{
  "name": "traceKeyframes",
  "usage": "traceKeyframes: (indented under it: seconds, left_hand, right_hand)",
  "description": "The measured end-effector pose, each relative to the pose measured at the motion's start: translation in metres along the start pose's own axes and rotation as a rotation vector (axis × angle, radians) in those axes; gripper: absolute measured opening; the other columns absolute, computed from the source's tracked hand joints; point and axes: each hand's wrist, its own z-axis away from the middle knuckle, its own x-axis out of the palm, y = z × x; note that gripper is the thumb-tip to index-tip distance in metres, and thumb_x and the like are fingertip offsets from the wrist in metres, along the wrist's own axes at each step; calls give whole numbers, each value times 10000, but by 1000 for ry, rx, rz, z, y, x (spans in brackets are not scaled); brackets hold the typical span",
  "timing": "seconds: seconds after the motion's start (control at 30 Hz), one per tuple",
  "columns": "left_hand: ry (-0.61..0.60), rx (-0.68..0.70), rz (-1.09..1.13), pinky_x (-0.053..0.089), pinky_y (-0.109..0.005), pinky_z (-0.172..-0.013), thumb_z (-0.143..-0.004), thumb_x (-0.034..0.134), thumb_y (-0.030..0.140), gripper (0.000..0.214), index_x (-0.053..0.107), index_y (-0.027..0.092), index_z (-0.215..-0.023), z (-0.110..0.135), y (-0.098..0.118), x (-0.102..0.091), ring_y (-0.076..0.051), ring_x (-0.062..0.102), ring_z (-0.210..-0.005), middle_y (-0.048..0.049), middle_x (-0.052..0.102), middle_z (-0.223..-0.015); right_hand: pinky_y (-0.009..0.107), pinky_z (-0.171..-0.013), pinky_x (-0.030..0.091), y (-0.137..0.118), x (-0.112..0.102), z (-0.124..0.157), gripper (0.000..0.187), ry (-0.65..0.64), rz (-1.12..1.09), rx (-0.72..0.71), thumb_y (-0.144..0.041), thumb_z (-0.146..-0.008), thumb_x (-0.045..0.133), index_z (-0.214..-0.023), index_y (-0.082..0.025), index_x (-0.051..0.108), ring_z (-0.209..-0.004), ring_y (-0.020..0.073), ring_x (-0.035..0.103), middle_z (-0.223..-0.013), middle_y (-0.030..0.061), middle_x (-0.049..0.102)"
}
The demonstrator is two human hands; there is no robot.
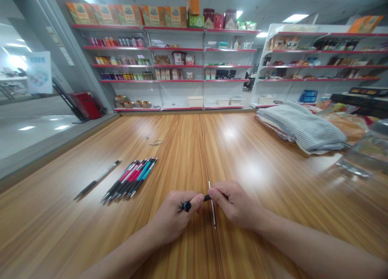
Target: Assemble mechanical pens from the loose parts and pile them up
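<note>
Both my hands rest on a wooden table [248, 149] near its front edge. My left hand [174, 218] is closed round a blue and black pen part [188, 206]. My right hand [233, 204] pinches the dark end [207, 197] of that same part, so the two hands meet over it. A thin silvery refill [212, 206] lies on the table between them, pointing away from me. To the left, a row of several pens [130, 184] with red and blue barrels lies side by side. One black pen [97, 180] lies alone further left.
Folded striped cloths [303, 127] are stacked at the right, with clear plastic bags [363, 151] beside them. A small spring and bit [156, 142] lie mid-table. Store shelves [182, 64] with goods line the back wall. A glass partition [45, 89] runs along the left.
</note>
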Motion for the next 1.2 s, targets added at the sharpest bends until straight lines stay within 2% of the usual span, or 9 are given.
traceKeyframes:
  seconds: [0.13,0.23,0.43,0.6,0.77,0.83,0.93,1.0,1.2]
  left_hand:
    - [36,-14,76,328,-210,-586,-948,406,367,343,618,147,-793,-1,1,-1,-96,441,-603,21,497,-641]
    - [51,-36,94,327,-211,-575,-917,478,383,260,608,159,-894,-1,3,-1,-98,424,-599,33,478,-648]
    - [66,-42,71,332,-219,-594,-955,391,375,396,585,146,-697,0,3,-1,-92,453,-599,20,501,-629]
    - [59,-59,101,313,-214,-553,-918,474,393,273,591,158,-843,-1,4,-2,-90,404,-577,41,441,-627]
    - [78,-41,69,309,-218,-569,-950,402,373,405,541,145,-646,-1,3,-2,-83,412,-567,34,438,-588]
    - [87,-46,81,315,-217,-571,-951,396,374,398,565,146,-672,0,3,-2,-86,419,-573,30,456,-599]
    - [65,-57,98,322,-214,-558,-929,443,383,297,606,154,-832,0,5,-3,-96,423,-586,29,475,-638]
    - [47,-52,83,324,-214,-557,-918,465,380,272,597,153,-850,0,6,-3,-98,424,-588,29,472,-641]
    - [75,-30,60,310,-216,-566,-949,396,363,403,516,142,-634,-1,5,-2,-88,422,-567,28,445,-584]
  right_hand:
    - [240,-517,236,1,1,2,407,25,-12,39,-315,-969,372,-590,-172,328,-507,74,324,-545,-43,332]
    - [242,-499,224,3,2,1,419,44,-52,77,-335,-972,363,-586,-176,324,-491,75,304,-530,-48,306]
    - [234,-510,249,2,1,0,403,9,-57,53,-332,-969,373,-601,-168,379,-507,76,343,-549,-40,359]
    - [238,-503,238,2,1,2,416,35,-69,84,-340,-972,371,-592,-169,370,-506,77,330,-539,-44,338]
    - [236,-510,246,1,0,0,402,13,-52,67,-333,-969,380,-606,-163,404,-512,76,345,-548,-42,363]
    - [237,-512,248,1,0,0,400,17,-46,73,-335,-968,385,-608,-162,412,-517,77,351,-553,-41,369]
    - [238,-509,247,2,0,0,404,29,-50,87,-343,-966,391,-607,-162,419,-519,79,350,-552,-41,364]
    - [237,-512,257,3,0,0,399,26,-53,88,-345,-968,387,-620,-159,448,-523,81,366,-556,-38,384]
    - [239,-527,286,0,-1,-1,393,19,-35,86,-336,-968,385,-643,-152,506,-539,91,419,-571,-19,456]
